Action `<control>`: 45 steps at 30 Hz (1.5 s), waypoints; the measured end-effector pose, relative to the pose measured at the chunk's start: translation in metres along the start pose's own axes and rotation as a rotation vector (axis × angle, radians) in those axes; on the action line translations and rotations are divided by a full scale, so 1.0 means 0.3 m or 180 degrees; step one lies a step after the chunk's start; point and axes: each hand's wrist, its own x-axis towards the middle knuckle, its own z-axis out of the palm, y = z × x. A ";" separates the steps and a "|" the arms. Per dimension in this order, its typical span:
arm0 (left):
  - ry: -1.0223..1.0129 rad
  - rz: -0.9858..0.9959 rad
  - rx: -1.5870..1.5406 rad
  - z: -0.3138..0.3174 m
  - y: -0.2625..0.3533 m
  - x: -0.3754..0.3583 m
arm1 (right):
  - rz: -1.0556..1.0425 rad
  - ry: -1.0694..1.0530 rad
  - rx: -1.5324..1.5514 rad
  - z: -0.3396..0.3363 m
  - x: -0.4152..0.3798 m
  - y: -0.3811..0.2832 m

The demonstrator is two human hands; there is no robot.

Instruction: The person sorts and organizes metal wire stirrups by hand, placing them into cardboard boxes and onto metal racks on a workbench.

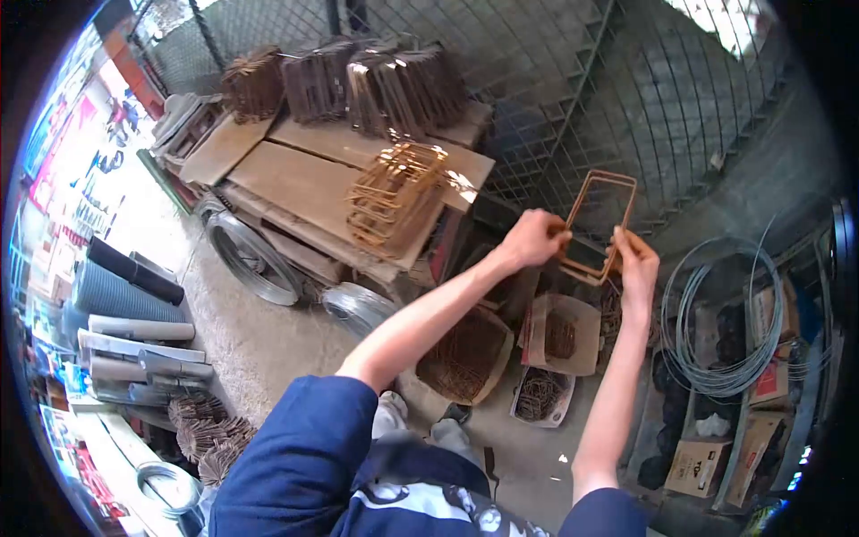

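My left hand (537, 238) grips the left side of a few rust-brown rectangular rebar stirrups (612, 174), its fingers wrapped round the rods. On their right side my right hand (637, 267) is closed too, thumb and fingers pinching the bent rod. Both arms are stretched out, so the stirrups are up in front of the mesh fence. To the left, a loose pile of similar stirrups (389, 199) lies at the corner of the wooden table (291, 183). Beneath my hands stands a box of small metal pieces (580, 336).
Dense stacks of stirrups (394, 89) line the table's back, against the mesh fence (573, 98). Wire coils (250, 259) lean by the table. Other containers (501, 349) sit near my feet. At right, a large wire coil (716, 376) hangs by shelves with cardboard boxes (696, 467).
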 end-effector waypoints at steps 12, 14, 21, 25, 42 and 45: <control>0.0799 -0.0407 0.1473 -0.807 0.016 -0.091 | -0.0179 -0.0582 -0.0168 0.721 -0.039 -0.249; 0.0606 -0.0636 0.1488 -0.888 -0.014 -0.124 | -0.0251 -0.0607 -0.0144 0.819 -0.040 -0.204; 0.0090 -0.0865 0.1708 -0.983 -0.233 -0.175 | -0.0053 -0.0656 -0.1656 0.999 -0.027 -0.008; -0.0250 -0.1136 0.2120 -0.950 -0.293 -0.221 | -0.0301 -0.0933 -0.2458 1.039 -0.098 0.075; -0.0192 0.0677 0.1530 -0.740 -0.141 -0.151 | -0.0117 -0.0412 -0.1731 0.817 -0.146 0.097; -0.0640 0.0802 0.0707 -0.637 -0.059 -0.135 | 0.0339 -0.0599 -0.1581 0.662 -0.187 0.124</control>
